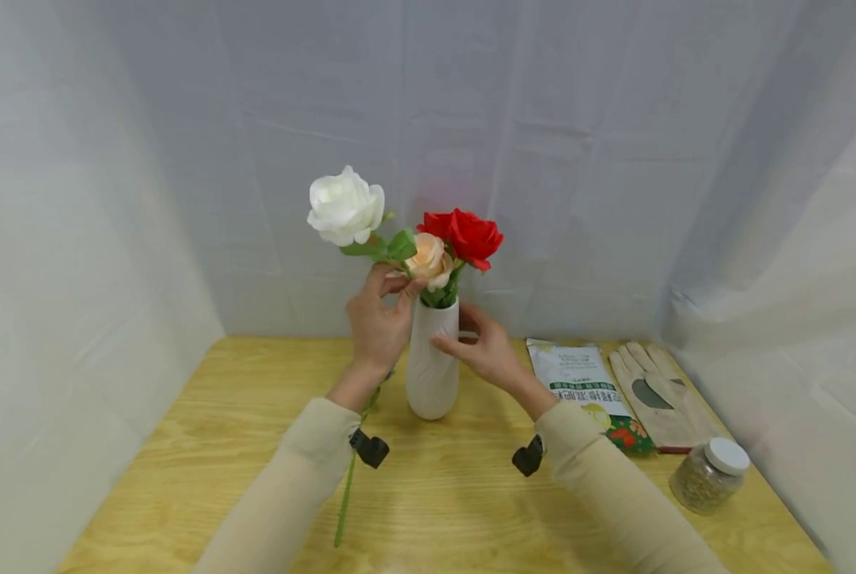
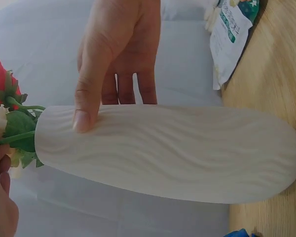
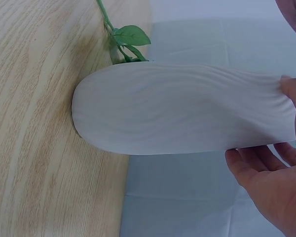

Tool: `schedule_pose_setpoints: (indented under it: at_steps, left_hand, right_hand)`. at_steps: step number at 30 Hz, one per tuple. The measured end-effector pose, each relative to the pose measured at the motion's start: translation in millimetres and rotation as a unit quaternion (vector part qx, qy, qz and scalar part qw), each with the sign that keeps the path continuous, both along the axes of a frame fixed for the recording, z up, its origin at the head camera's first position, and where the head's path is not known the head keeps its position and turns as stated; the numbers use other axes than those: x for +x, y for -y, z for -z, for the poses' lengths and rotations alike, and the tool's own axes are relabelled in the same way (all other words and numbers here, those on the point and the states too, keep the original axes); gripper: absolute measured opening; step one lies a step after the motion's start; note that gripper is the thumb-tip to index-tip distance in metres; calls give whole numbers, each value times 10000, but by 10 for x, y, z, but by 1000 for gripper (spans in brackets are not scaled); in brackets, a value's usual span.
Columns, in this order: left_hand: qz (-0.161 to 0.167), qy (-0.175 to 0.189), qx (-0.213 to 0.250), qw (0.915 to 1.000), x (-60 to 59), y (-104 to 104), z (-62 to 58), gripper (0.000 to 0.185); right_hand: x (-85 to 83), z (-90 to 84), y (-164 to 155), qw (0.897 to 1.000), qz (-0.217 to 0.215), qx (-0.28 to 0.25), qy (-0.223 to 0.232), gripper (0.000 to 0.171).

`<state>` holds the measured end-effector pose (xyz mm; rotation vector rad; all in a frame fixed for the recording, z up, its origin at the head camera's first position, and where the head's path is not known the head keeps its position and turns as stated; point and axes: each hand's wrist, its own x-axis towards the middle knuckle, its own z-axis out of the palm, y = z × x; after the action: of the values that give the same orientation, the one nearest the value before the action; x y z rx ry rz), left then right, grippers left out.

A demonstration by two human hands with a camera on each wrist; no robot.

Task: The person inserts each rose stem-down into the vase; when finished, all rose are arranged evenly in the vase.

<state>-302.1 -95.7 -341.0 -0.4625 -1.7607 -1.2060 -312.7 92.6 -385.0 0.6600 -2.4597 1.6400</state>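
Observation:
A white ridged vase (image 1: 432,367) stands upright on the table, holding red roses (image 1: 474,237) and a peach rose (image 1: 429,261). My right hand (image 1: 487,351) grips its upper part, the thumb on the near side and the fingers round the far side. At the left of the mouth, my left hand (image 1: 379,323) pinches the stem of a white rose (image 1: 347,206) just under its leaves. That rose leans out to the left, above the others. In the left wrist view a green stem (image 2: 17,137) runs from the left fingertips into the vase mouth.
Left of the vase a leafy green stem (image 1: 345,498) lies on the wooden table (image 1: 457,510), partly behind the left wrist. A printed packet (image 1: 579,375), pale gloves (image 1: 661,399) and a white-lidded jar (image 1: 710,476) sit at the right. White sheeting (image 1: 579,159) hangs behind and at both sides.

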Motion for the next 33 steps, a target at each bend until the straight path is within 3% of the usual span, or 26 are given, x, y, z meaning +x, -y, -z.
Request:
schedule_pose_setpoints:
  at_steps: [6,12,16,19,23,26,28,33]
  left_hand:
    - [-273,-452,-159,9985,-23,-56,43,35]
    - [-473,-749,7,9961,-10,-120,78,25]
    - [-458,-658,229,9965,-19,-117,85,23]
    - [-240,-391,314,9985,-29,-101,123,24]
    - [121,77,29,9999,-15,-88,229,25]
    - [219,232,-129,9994,-12,-82,265,25]
    - [179,183,3,9997,-16,-77,258,27]
    - [-24,-378,683,9969,-13,-61,179,29]
  right_hand:
    - [-5,6,-18,10000,0,42,-52,64]
    - [10,1,-11,9999,-12,58,-95,63]
    - [7,3,2,9999,-75,43,-91,63]
    - [10,-1,9,9999,-92,30,-86,63]
    - [16,-9,16,9999,-90,33,-69,62]
    - [16,-10,26,9999,-88,69,-97,61]
    - [16,-9,31,9999,-74,89,-124,60]
    - [17,-5,36,9999,-67,45,-122,61]
